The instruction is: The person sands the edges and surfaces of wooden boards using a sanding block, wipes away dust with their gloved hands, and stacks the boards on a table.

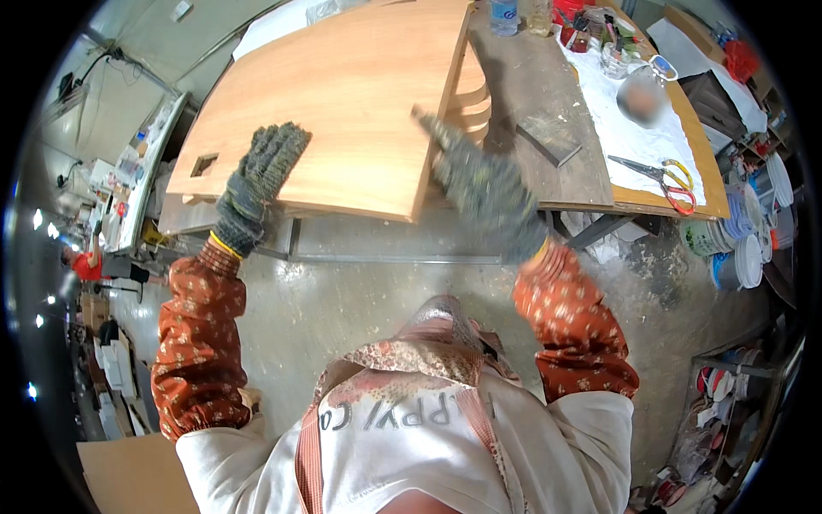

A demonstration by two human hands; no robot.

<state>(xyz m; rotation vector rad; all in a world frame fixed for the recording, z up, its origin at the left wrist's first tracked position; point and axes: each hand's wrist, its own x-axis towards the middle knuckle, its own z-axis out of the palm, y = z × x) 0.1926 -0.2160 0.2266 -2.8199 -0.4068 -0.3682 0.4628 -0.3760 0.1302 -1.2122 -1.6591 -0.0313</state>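
A large pale wooden panel point(342, 111) lies over the worktable, with a small square cutout near its left corner. My left hand point(261, 176), in a dark grey-green knit glove, rests flat on the panel near its front edge, fingers stretched out. At the panel's right edge is my right hand point(484, 188), in a matching glove and smeared by motion. A dark narrow tip points from it toward the panel; whether that is a finger or something held, I cannot make out. Several curved wooden pieces point(471, 103) show under the panel's right side.
Right of the panel, a dark flat strip point(548, 146) lies on the worktable point(574, 184). Scissors point(659, 176) with yellow and orange handles lie on a white cloth point(599, 103). Bottles point(505, 17) stand at the back. White buckets point(745, 257) stand on the right. Another person point(90, 264) is far left.
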